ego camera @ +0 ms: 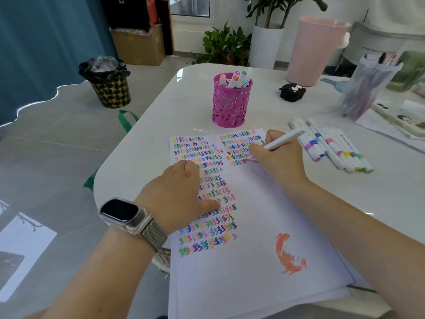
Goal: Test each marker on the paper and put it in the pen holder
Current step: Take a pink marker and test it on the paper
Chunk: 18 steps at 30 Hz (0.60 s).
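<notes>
A white sheet of paper (pixel 253 226) covered with rows of coloured squiggles lies on the white table (pixel 379 192). My right hand (pixel 276 162) grips a white marker (pixel 285 139), its tip down on the upper right block of squiggles. My left hand (pixel 177 194) rests on the paper's left side with curled fingers; whether it hides anything I cannot tell. A magenta cut-out pen holder (pixel 230 104) stands beyond the paper with several markers (pixel 234 78) in it. Several more capped markers (pixel 333 146) lie in a row right of my right hand.
A black novelty case (pixel 292 89), a pink bin (pixel 315 49) and a clear bag of pens (pixel 365 86) sit at the back right. Papers and a phone (pixel 397 116) lie at the right edge. A patterned waste bin (pixel 108 84) stands on the floor, left.
</notes>
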Each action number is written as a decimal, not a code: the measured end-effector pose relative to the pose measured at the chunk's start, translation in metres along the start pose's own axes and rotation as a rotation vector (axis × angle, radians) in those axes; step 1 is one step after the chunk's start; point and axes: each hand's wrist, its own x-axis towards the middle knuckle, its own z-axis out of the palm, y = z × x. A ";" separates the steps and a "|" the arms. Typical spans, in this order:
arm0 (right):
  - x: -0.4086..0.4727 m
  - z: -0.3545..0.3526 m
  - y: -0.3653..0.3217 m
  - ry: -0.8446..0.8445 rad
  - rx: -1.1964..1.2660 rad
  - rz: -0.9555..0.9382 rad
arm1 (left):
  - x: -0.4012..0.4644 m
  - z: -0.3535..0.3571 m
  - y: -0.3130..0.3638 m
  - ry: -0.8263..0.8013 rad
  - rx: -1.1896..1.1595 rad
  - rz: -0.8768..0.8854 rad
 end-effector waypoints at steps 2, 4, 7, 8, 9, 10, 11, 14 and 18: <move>0.000 0.000 0.000 0.002 0.001 -0.006 | 0.000 -0.001 0.001 0.001 0.002 0.003; 0.001 -0.001 0.000 0.000 -0.007 -0.019 | 0.000 0.000 0.000 -0.004 -0.007 0.003; 0.001 -0.001 0.000 -0.011 -0.014 -0.019 | 0.000 -0.001 0.001 -0.021 0.000 0.004; 0.001 -0.001 -0.001 -0.017 -0.002 -0.005 | 0.000 -0.001 0.000 -0.020 0.010 0.005; 0.000 -0.002 -0.003 -0.002 0.031 0.021 | 0.001 -0.001 0.002 0.001 0.012 0.010; 0.000 -0.004 -0.006 0.049 0.097 0.062 | 0.000 0.000 0.001 0.025 0.037 0.035; 0.000 -0.008 -0.010 0.128 0.198 0.117 | 0.000 0.001 0.000 0.043 0.067 0.062; -0.005 -0.026 -0.036 0.295 0.507 0.227 | -0.003 -0.004 0.001 0.155 -0.061 0.197; -0.029 -0.048 -0.072 0.097 0.552 0.160 | -0.001 -0.017 0.011 0.293 -0.194 0.256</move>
